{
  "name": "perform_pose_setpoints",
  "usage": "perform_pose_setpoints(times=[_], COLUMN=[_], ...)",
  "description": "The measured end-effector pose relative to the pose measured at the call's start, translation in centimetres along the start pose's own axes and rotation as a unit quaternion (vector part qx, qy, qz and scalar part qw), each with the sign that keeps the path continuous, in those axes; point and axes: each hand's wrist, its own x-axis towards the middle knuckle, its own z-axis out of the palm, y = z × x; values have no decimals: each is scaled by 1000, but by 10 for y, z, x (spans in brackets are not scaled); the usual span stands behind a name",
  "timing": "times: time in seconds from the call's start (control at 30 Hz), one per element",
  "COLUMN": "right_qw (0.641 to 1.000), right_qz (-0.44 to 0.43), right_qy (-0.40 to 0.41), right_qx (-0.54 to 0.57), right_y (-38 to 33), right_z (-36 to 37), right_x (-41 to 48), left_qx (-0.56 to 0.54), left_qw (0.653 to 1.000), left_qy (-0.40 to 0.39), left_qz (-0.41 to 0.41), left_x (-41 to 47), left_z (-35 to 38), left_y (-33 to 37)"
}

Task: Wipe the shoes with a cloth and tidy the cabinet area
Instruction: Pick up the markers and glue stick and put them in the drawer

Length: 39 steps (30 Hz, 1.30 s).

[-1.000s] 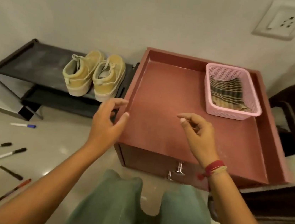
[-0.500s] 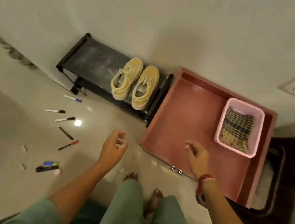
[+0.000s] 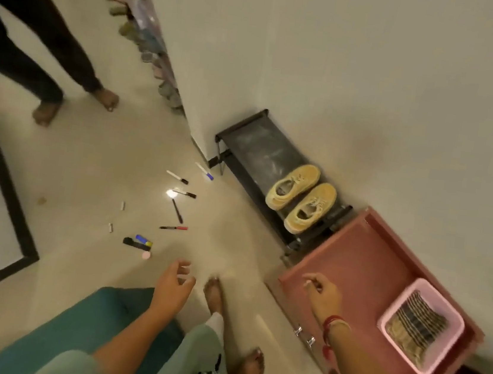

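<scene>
The floor (image 3: 86, 167) and the wall (image 3: 347, 59) fill most of the view. A second person (image 3: 23, 44) in dark trousers stands barefoot at the far left. A teal cushion (image 3: 82, 322) lies at the near left.

The red-brown cabinet (image 3: 363, 263) stands against the wall at the right. Its top is a shallow tray with raised edges. The black shoe rack (image 3: 256, 144) stands just beside the cabinet on its left, also against the wall.

The pink basket (image 3: 399, 302) sits on the right part of the cabinet top. The pair of yellow shoes (image 3: 311, 207) stands side by side on the top shelf of the rack, at the end next to the cabinet.

The left hand (image 3: 172, 286) hangs above the floor; its grip is spread and holds nothing. The right hand (image 3: 322, 295) hangs over the near left corner of the cabinet top; its grip is loosely curled and holds nothing.

The striped cloth (image 3: 417, 326) lies inside the basket. Several markers (image 3: 173, 227) lie scattered on the floor, left of the rack.
</scene>
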Motion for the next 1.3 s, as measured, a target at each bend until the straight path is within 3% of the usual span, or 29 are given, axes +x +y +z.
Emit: perform_pose_setpoints(times=[0.17, 0.4, 0.7, 0.83, 1.03, 1.3], right_qw=[995, 966, 953, 959, 967, 931], right_qz=[-17, -80, -143, -136, -133, -160], right_qy=[-79, -183, -214, -196, -133, -121], right_qx=[-53, -166, -161, -156, -173, -307], right_y=[-76, -213, -336, -327, -252, -113], right_z=[57, 163, 288, 350, 448, 572], right_x=[55, 151, 262, 332, 455, 606], left_qx=[-71, -116, -136, -155, -174, -201], left_qw=[992, 974, 964, 960, 957, 949], left_qy=[80, 136, 191, 204, 210, 201], left_qz=[-65, -143, -122, -112, -98, -138], left_x=[29, 111, 263, 356, 495, 620], left_z=[-48, -122, -192, -173, -92, 24], left_y=[-20, -23, -6, -27, -89, -209])
